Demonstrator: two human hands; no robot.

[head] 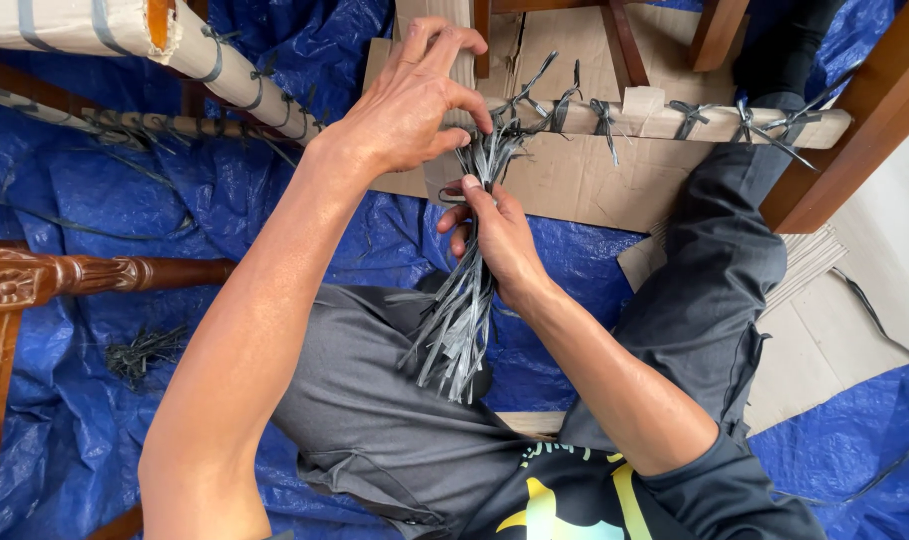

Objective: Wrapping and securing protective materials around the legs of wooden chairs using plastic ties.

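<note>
A thick bundle of flat grey plastic strips (461, 310) hangs over the person's grey-trousered lap, its top reaching a paper-wrapped wooden rail (664, 120) bound with grey strip ties. The right hand (494, 235) is clenched around the bundle's upper part. The left hand (409, 100) pinches the strip tips at the rail, other fingers fanned loose. Brown cardboard sheet (574, 180) lies under the rail, on crumpled blue tarpaulin (124, 200). A carved brown wooden furniture leg (94, 275) lies left.
</note>
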